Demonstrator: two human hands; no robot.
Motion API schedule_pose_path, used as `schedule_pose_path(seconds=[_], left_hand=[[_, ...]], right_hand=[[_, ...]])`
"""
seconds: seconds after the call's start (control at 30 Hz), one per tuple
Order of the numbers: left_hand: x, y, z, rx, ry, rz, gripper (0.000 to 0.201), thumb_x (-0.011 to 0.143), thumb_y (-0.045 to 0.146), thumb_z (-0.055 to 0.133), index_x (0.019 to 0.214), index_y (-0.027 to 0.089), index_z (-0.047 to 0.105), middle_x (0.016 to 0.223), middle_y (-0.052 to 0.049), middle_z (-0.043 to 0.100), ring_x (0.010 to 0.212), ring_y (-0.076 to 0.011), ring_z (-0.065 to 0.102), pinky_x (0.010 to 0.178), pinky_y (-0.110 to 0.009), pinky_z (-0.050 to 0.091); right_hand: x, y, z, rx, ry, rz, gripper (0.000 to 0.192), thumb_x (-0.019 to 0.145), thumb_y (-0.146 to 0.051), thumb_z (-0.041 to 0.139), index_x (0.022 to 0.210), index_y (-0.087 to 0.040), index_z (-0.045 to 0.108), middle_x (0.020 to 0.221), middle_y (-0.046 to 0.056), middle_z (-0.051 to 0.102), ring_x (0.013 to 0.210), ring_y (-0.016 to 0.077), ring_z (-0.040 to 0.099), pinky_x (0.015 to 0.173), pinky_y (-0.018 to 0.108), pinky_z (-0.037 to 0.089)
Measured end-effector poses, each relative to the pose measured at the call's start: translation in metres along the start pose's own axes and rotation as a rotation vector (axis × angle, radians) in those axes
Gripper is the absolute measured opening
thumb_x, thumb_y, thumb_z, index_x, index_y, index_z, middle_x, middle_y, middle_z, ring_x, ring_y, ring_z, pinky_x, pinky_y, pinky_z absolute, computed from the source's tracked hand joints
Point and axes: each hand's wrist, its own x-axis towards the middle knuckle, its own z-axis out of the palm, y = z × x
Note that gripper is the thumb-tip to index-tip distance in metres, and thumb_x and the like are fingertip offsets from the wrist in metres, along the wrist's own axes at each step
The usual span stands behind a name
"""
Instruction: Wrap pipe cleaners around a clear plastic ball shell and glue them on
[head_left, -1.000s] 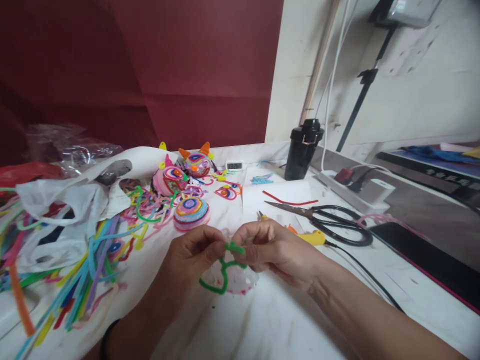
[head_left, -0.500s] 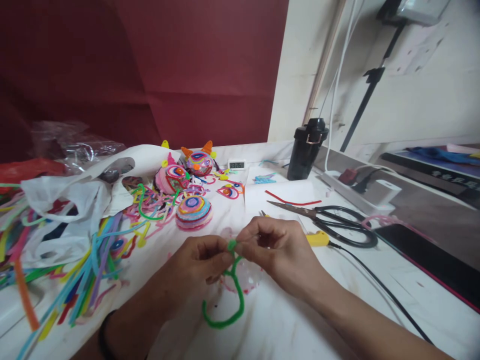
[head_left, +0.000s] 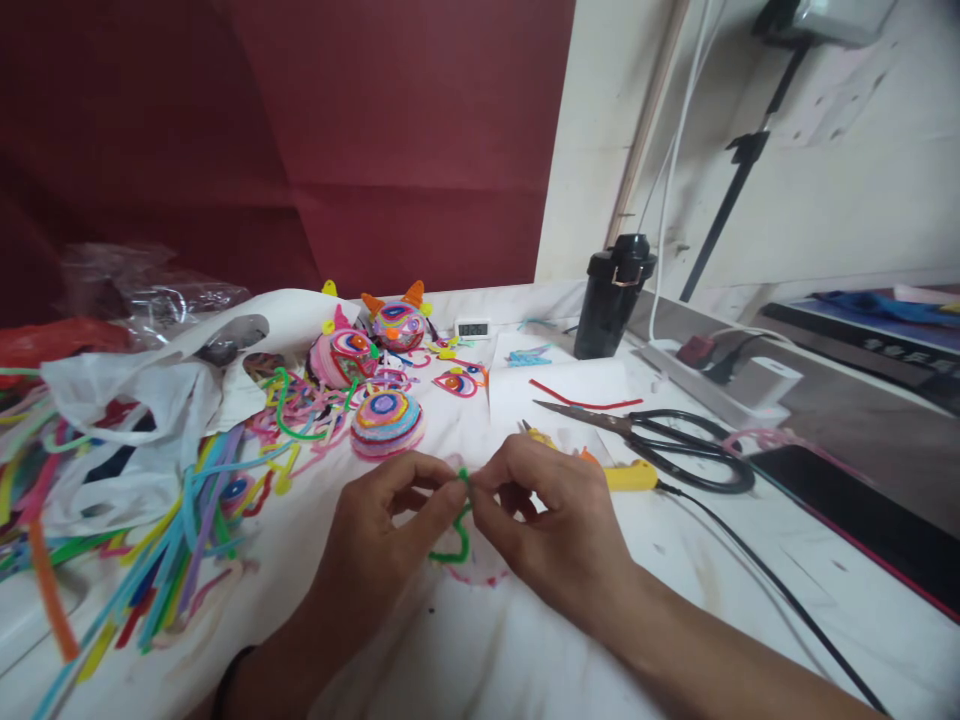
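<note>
A fuzzy green pipe cleaner (head_left: pixel 463 545) is pinched at its top between both hands, and its bent tail hangs below the fingertips. My left hand (head_left: pixel 401 525) closes thumb and forefinger on it from the left. From the right, my right hand (head_left: pixel 551 495) pinches the same spot, fingertips almost meeting. Behind and below them, a clear piece with a pink-red edge (head_left: pixel 476 575) lies on the table, mostly covered by the hands. A striped, coiled pipe-cleaner ball (head_left: pixel 388 425) rests just beyond my left hand.
Black scissors (head_left: pixel 675 448) and a yellow-handled corded tool (head_left: pixel 631 477) lie to the right, near a phone (head_left: pixel 862 520). Loose pipe cleaners (head_left: pixel 169 545) crowd the left. Behind stand decorated balls (head_left: pixel 343 357), a small digital clock (head_left: pixel 472 329) and a black bottle (head_left: pixel 611 300).
The green pipe cleaner's long curled tail has swung up and now shows shorter beneath the fingers. Both hands have shifted slightly, and something orange shows behind my right hand.
</note>
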Motion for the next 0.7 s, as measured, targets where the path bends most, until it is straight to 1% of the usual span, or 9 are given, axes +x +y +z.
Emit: schedule_pose_path(seconds=[0.1, 0.17, 0.23, 0.4, 0.47, 0.53, 0.6, 0.7], left_hand=[[0.0, -0.002, 0.001, -0.023, -0.023, -0.002, 0.015, 0.081, 0.032, 0.063, 0.087, 0.019, 0.066, 0.079, -0.001, 0.068, 0.071, -0.0145, 0.064, 0.058, -0.021, 0.049], [0.0, -0.003, 0.002, -0.026, -0.022, 0.022, 0.014, 0.082, 0.032, 0.062, 0.089, 0.019, 0.066, 0.079, 0.0, 0.068, 0.072, -0.0144, 0.064, 0.059, -0.02, 0.049], [0.001, -0.003, 0.002, -0.005, -0.003, 0.044, 0.013, 0.083, 0.03, 0.061, 0.089, 0.02, 0.067, 0.078, 0.001, 0.068, 0.071, -0.0138, 0.064, 0.06, -0.02, 0.049], [0.003, 0.0, 0.0, 0.059, 0.042, 0.077, 0.012, 0.084, 0.028, 0.06, 0.088, 0.02, 0.068, 0.07, 0.003, 0.066, 0.06, -0.0113, 0.061, 0.053, -0.018, 0.049], [0.004, -0.001, -0.001, 0.108, 0.052, 0.136, 0.011, 0.084, 0.026, 0.058, 0.087, 0.021, 0.068, 0.07, 0.003, 0.065, 0.058, -0.0103, 0.06, 0.051, -0.017, 0.048], [0.006, -0.003, -0.002, 0.177, 0.069, 0.229, 0.012, 0.085, 0.021, 0.057, 0.088, 0.021, 0.069, 0.073, 0.003, 0.066, 0.06, -0.0099, 0.061, 0.053, -0.017, 0.048], [0.007, -0.005, -0.003, 0.245, 0.095, 0.338, 0.014, 0.086, 0.016, 0.056, 0.088, 0.021, 0.069, 0.077, 0.002, 0.067, 0.065, -0.0102, 0.062, 0.056, -0.017, 0.049], [0.007, -0.007, -0.005, 0.3, 0.114, 0.477, 0.015, 0.084, 0.011, 0.058, 0.088, 0.021, 0.069, 0.079, 0.001, 0.069, 0.072, -0.0102, 0.064, 0.063, -0.016, 0.05]], right_hand=[[0.0, 0.0, 0.0, 0.014, 0.008, -0.012, 0.014, 0.073, -0.004, 0.058, 0.063, -0.014, 0.061, 0.056, -0.002, 0.054, 0.05, 0.0074, 0.048, 0.046, 0.019, 0.036], [0.001, 0.0, -0.002, 0.036, 0.009, 0.044, 0.014, 0.072, -0.005, 0.059, 0.062, -0.015, 0.061, 0.056, -0.003, 0.054, 0.049, 0.0074, 0.048, 0.046, 0.019, 0.036], [0.002, -0.001, -0.003, 0.08, -0.006, 0.158, 0.013, 0.071, -0.008, 0.06, 0.061, -0.015, 0.061, 0.054, -0.003, 0.054, 0.048, 0.0076, 0.047, 0.045, 0.019, 0.035], [0.009, -0.003, -0.005, 0.331, -0.106, 0.554, 0.006, 0.069, -0.021, 0.066, 0.065, -0.016, 0.065, 0.051, -0.003, 0.054, 0.044, 0.0084, 0.045, 0.041, 0.02, 0.032], [0.012, -0.002, -0.007, 0.432, -0.166, 0.682, 0.009, 0.066, -0.023, 0.071, 0.067, -0.015, 0.065, 0.05, -0.004, 0.054, 0.043, 0.0073, 0.043, 0.04, 0.02, 0.03], [0.015, -0.001, -0.01, 0.512, -0.245, 0.771, 0.014, 0.061, -0.023, 0.075, 0.068, -0.014, 0.066, 0.051, -0.004, 0.055, 0.043, 0.0059, 0.041, 0.041, 0.019, 0.03], [0.016, 0.001, -0.013, 0.573, -0.315, 0.834, 0.019, 0.058, -0.023, 0.079, 0.069, -0.014, 0.068, 0.053, -0.004, 0.056, 0.045, 0.0053, 0.042, 0.042, 0.018, 0.03], [0.016, 0.003, -0.014, 0.694, -0.374, 0.912, 0.023, 0.055, -0.025, 0.082, 0.068, -0.014, 0.068, 0.053, -0.005, 0.055, 0.045, 0.004, 0.04, 0.042, 0.017, 0.026]])
